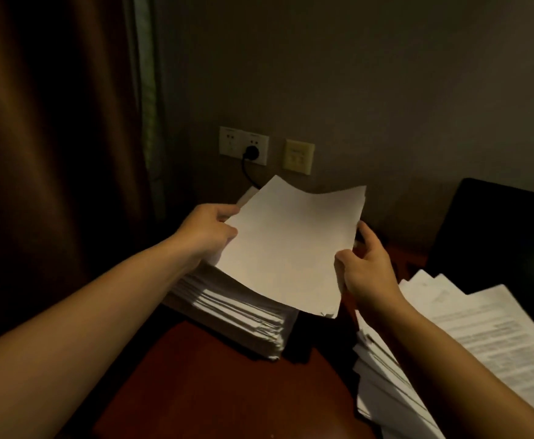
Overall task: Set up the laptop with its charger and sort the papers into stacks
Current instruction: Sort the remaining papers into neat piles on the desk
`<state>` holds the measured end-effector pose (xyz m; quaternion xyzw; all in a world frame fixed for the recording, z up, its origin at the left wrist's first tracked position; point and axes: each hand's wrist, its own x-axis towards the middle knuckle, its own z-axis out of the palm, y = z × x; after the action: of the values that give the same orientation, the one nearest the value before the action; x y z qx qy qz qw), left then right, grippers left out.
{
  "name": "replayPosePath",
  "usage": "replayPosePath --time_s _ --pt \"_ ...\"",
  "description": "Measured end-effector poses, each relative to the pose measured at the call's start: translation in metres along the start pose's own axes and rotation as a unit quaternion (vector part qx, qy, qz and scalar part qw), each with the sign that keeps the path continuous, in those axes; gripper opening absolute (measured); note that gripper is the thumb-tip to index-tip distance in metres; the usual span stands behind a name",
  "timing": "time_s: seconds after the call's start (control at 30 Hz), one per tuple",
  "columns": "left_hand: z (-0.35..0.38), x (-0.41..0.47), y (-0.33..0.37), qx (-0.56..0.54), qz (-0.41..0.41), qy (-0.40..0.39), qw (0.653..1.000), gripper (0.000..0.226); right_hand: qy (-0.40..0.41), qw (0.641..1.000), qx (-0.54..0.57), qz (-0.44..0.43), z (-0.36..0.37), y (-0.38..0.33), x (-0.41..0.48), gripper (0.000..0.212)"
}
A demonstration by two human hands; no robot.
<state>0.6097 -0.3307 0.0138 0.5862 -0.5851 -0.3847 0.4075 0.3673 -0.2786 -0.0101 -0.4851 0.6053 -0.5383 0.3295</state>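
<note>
A: Where is the held sheaf of papers (291, 245) sitting?

B: It is hovering directly above the tall stack (237, 315). The left hand (208, 232) is pinching its left edge; the right hand (363, 267) is pinching its right edge, fingertips hiding behind the paper.

A: Right of the stack?

B: A fanned printed pile (449, 337) is running off the frame edge. Beyond it, a dark laptop lid (497, 229) is barely showing in the gloom.

A: Behind the stack?

B: A black plug (251, 152) is sitting in the wall socket (243, 145); its cable is disappearing behind the papers.
</note>
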Motion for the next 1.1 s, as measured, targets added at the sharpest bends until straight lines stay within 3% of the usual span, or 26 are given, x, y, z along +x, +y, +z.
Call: replayPosePath --time_s 0.17,0.37,0.5,0.63,0.7,0.83,0.93,1.0,1.1 --pt "-0.027 0.007 -0.018 0.078 0.018 -0.011 0.997 0.06 -0.043 0.998 -0.044 0.008 0.023 0.009 0.008 0.08" --pt "-0.034 0.014 -0.037 0.201 0.036 -0.012 0.979 0.047 -0.097 0.974 -0.203 -0.038 0.031 0.02 0.009 0.064" --pt "-0.032 0.018 -0.045 0.383 0.087 -0.046 0.918 0.036 -0.14 0.914 -0.373 -0.08 0.029 0.022 0.008 0.054" --pt "-0.029 0.013 -0.033 0.382 0.119 -0.194 0.896 0.047 -0.151 0.86 -0.469 -0.135 0.018 0.023 0.008 0.052" --pt "-0.026 0.009 -0.024 0.417 0.108 -0.219 0.875 0.044 -0.174 0.836 -0.498 -0.15 0.013 0.022 0.006 0.048" --pt "0.003 -0.002 -0.01 0.538 0.079 -0.186 0.819 0.06 -0.191 0.815 -0.536 -0.111 0.006 0.021 0.002 0.055" --pt "0.033 -0.007 -0.002 0.586 0.015 -0.147 0.797 0.078 -0.188 0.808 -0.553 -0.074 -0.007 0.017 -0.006 0.071" --pt "0.048 -0.014 0.009 0.605 -0.013 -0.131 0.785 0.069 -0.179 0.808 -0.556 -0.074 -0.025 0.017 -0.013 0.077" --pt "0.076 -0.026 0.022 0.624 0.058 -0.146 0.765 0.052 -0.162 0.805 -0.564 -0.085 -0.062 0.025 -0.025 0.073"
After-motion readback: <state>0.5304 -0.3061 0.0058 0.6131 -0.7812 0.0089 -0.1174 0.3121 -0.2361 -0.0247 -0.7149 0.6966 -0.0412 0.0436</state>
